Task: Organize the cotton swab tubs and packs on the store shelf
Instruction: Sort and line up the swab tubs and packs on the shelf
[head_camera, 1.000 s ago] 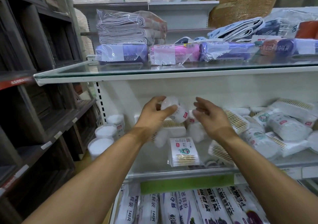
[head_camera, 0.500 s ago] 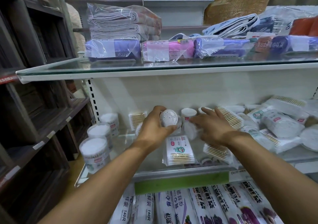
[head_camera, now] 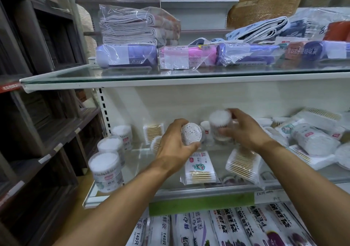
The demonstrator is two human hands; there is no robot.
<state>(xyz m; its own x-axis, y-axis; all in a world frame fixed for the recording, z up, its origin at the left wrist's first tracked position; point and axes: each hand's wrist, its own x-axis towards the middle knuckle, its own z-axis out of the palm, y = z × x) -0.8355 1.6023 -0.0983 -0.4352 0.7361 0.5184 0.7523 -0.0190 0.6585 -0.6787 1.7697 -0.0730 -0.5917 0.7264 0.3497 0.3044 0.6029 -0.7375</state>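
Presently 2 cotton swab tubs in hand above the middle shelf (head_camera: 170,192). Small tub (head_camera: 191,133) with perforated white end gripped in left hand (head_camera: 175,147), fingers and thumb curled round it, end turned toward camera. Clear tub (head_camera: 220,125) of white-tipped swabs gripped in right hand (head_camera: 246,132), fingers wrapped over top and side, tub somewhat blurred. Both tubs close together, just off the shelf surface. Directly beneath: flat pack (head_camera: 199,168) of wooden-stick swabs lying on shelf, and a bagged bundle (head_camera: 242,163) of swabs beside it to the right. At left end of shelf, 3 round tubs (head_camera: 106,168) standing upright in a row, front to back. Behind them, a square pack (head_camera: 153,133) against the back wall. To the right, a loose heap of packs (head_camera: 312,139), some tilted. Above, glass shelf (head_camera: 132,77) carrying wrapped goods.
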